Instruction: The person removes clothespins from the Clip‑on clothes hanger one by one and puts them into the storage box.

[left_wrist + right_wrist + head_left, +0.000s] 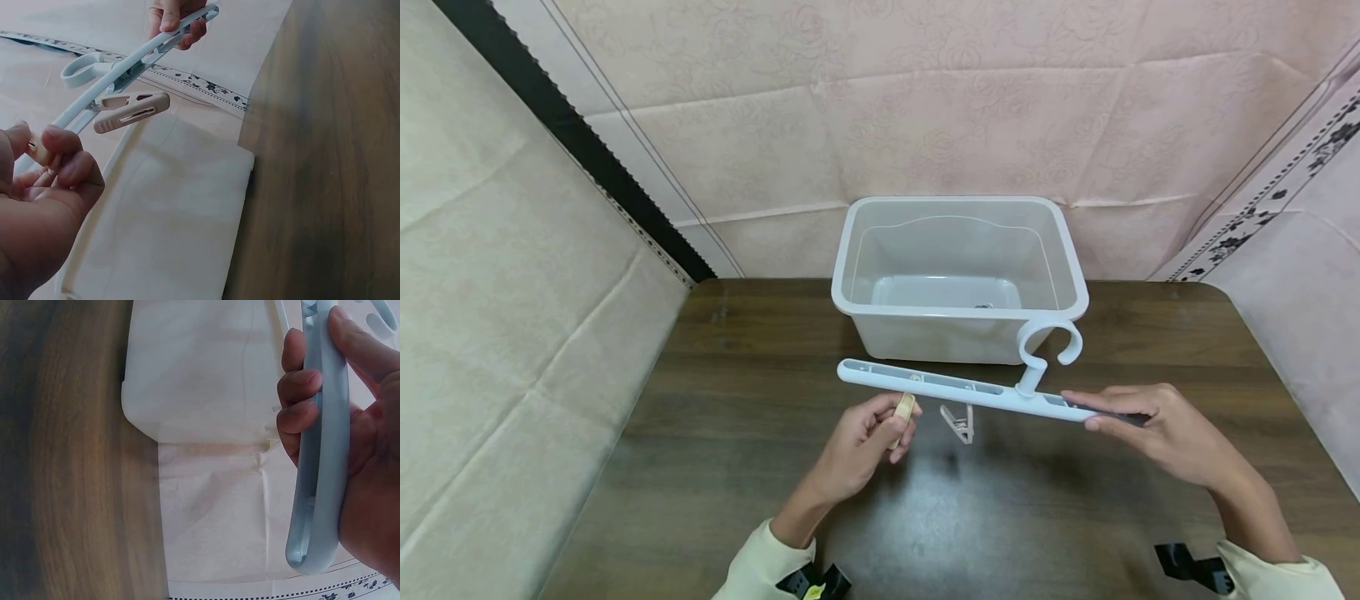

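A pale blue clip hanger [951, 388] with a curled hook [1032, 354] is held above the table. My right hand [1157, 429] grips its right end, fingers curled round the bar in the right wrist view. Under the middle of the bar hangs a beige clip [958, 423], seen larger as a clip [132, 111] in the left wrist view. My left hand [861, 446] pinches a yellowish clip [904, 408] between thumb and fingers, close below the bar's left part. Whether that clip is joined to the bar is hidden by the fingers.
A light grey plastic bin [961, 337] stands at the back of the brown wooden table [737, 450], just behind the hanger. A small dark item lies on its floor, too small to tell. Pale patterned cloth [925, 108] hangs behind the table and along both sides.
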